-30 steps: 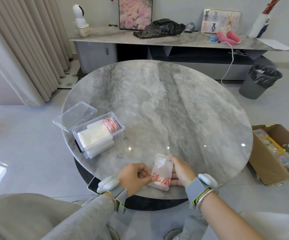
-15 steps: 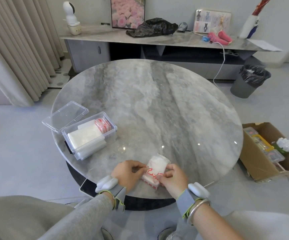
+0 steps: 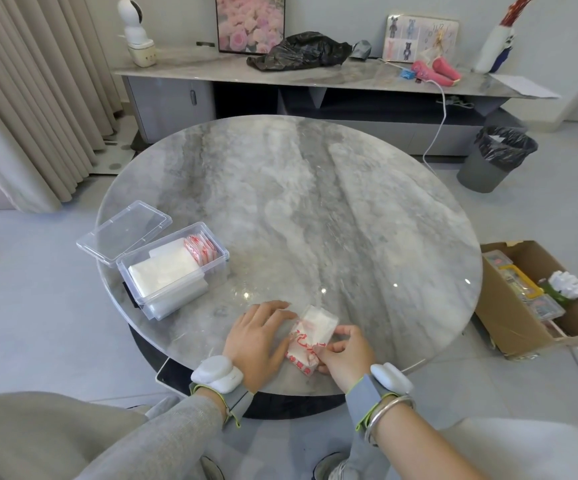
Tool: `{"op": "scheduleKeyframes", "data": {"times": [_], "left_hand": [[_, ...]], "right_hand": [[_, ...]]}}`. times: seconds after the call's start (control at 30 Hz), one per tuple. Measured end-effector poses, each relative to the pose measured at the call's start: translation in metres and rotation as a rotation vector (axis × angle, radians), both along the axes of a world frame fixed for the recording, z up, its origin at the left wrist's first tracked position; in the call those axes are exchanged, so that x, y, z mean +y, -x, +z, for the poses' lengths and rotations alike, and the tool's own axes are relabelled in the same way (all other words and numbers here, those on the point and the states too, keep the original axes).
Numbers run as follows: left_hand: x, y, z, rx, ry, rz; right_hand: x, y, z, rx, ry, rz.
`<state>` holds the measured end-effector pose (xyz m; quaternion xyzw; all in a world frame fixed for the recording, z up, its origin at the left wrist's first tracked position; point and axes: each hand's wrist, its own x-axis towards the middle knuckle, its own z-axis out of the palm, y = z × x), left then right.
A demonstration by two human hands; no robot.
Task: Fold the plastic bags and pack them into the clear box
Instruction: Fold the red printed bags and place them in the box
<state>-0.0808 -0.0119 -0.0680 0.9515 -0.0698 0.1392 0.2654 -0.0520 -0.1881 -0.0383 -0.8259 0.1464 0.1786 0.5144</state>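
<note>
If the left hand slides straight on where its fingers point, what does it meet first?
The folded plastic bag. The left hand points toward the bag's left edge, and its fingertips seem to touch it, though depth is unclear.

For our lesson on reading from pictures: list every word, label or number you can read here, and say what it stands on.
No text here can be read with certainty.
Red print on the plastic bag being folded: creased and blurred, unreadable.
Red print on the folded bags in the clear box: too small.
Marks on the bear picture: too small.
</note>
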Motion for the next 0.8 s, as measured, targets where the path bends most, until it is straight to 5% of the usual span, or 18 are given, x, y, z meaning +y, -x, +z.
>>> {"op": "scheduleKeyframes", "data": {"times": [0.2, 0.8], "left_hand": [[0.002, 0.000, -0.011, -0.119, -0.159, -0.170], [0.004, -0.004, -0.006, -0.130, -0.267, -0.230]], "right_hand": [[0.001, -0.002, -0.007, -0.002, -0.012, -0.019], [-0.001, 0.021, 0.006, -0.039, -0.005, 0.043]]}}
